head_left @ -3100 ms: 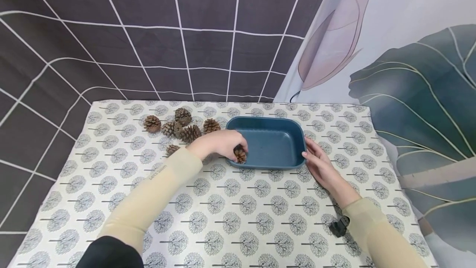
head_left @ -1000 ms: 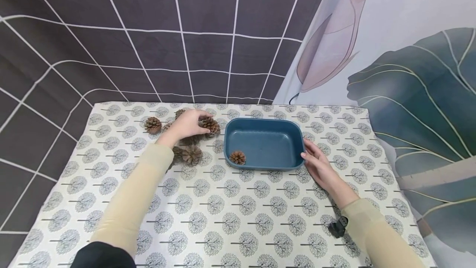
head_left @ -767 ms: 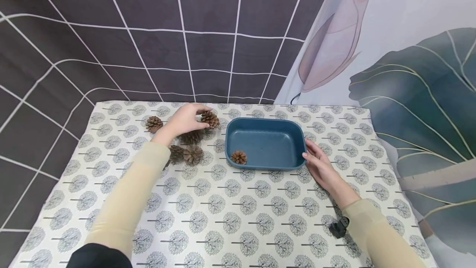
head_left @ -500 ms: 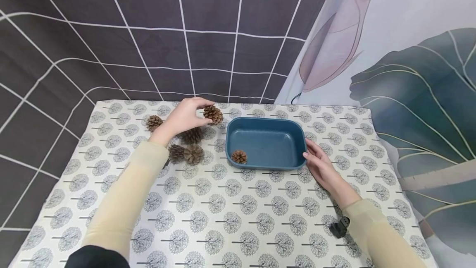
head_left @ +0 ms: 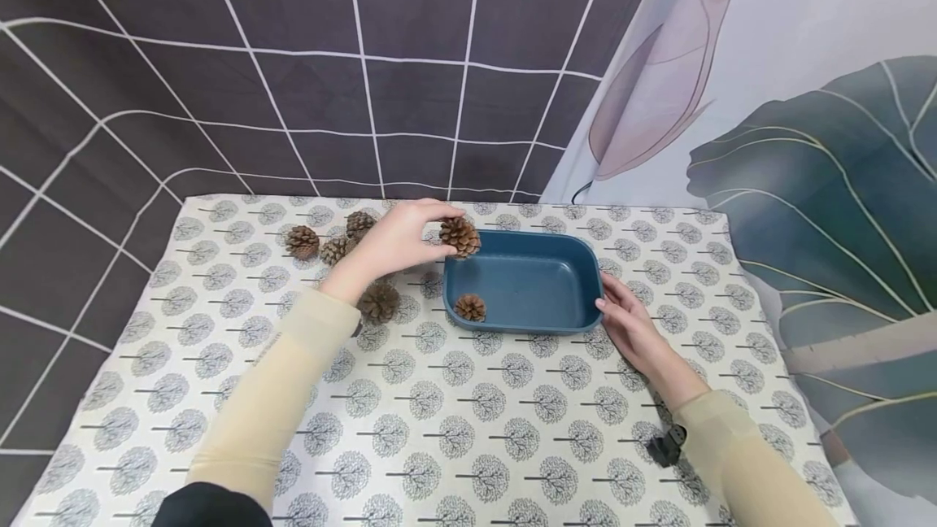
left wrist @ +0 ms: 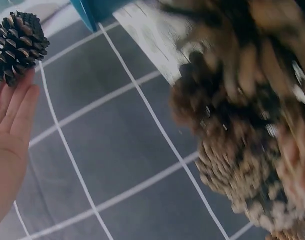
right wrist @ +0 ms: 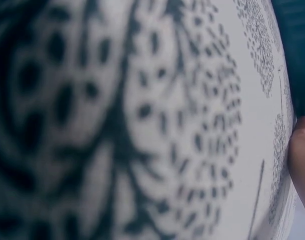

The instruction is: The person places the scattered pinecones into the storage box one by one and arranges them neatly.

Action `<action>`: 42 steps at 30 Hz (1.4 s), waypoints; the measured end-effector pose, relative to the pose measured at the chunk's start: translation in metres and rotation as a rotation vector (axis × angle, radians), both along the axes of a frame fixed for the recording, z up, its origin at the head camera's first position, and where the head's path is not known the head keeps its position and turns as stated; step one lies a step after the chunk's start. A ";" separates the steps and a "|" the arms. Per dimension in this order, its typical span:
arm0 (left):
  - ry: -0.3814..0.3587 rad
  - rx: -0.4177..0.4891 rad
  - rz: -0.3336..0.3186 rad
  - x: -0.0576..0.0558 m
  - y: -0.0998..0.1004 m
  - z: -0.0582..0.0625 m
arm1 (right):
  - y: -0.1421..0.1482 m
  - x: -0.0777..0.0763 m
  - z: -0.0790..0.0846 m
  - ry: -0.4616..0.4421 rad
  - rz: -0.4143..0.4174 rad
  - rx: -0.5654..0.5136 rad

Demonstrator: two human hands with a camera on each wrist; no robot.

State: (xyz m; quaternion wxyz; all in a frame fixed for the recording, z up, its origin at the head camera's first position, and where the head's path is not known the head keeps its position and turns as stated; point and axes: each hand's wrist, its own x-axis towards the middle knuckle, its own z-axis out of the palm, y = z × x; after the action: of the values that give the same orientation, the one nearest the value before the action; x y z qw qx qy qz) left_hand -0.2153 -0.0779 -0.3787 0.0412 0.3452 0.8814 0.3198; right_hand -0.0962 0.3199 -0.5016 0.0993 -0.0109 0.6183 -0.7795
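Four loose pine cones show at your left on the tree-print cloth [head_left: 454,389], before the dark grid backdrop [head_left: 285,96]. Outermost is the far-left pine cone [head_left: 302,242], unmoved since 0.5 s ago. Right of it, the middle pine cone [head_left: 335,250] and the back pine cone [head_left: 359,225] are in sight again; your hand covered them at 0.5 s ago. The near pine cone [head_left: 379,302] lies closer to you, while its neighbour on the left is now hidden by your wrist.

Your left hand [head_left: 398,241] is clamped on the held pine cone [head_left: 459,237], thumb and fingers pinching it. At 1.0 s ago that cone was down by the group; now it is at the basin's back-left rim, appearing above it. Contact with the rim: cannot tell.

Inside the blue basin [head_left: 530,287], the placed pine cone [head_left: 470,307] sits in the near-left corner, out of your fingers, which were around it 3.1 s ago.

Your right hand [head_left: 629,324] is at the basin's right end, as before, thumb at the rim, not closed round it. Farther right hangs the leaf-print fabric [head_left: 842,185].
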 end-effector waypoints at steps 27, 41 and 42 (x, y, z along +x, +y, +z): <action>-0.045 -0.181 -0.229 0.025 0.079 -0.049 | 0.001 -0.001 -0.001 -0.006 -0.003 0.015; -0.049 -0.220 -0.258 0.027 0.076 -0.064 | 0.001 -0.001 -0.001 0.001 0.006 0.015; -0.052 -0.214 -0.260 0.027 0.076 -0.065 | 0.001 -0.002 -0.001 0.001 0.004 0.015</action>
State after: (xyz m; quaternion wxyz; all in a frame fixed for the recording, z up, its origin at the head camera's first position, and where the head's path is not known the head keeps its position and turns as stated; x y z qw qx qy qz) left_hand -0.1884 -0.0023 -0.4434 0.1415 0.4414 0.8570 0.2252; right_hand -0.0977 0.3205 -0.5024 0.1006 -0.0119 0.6243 -0.7746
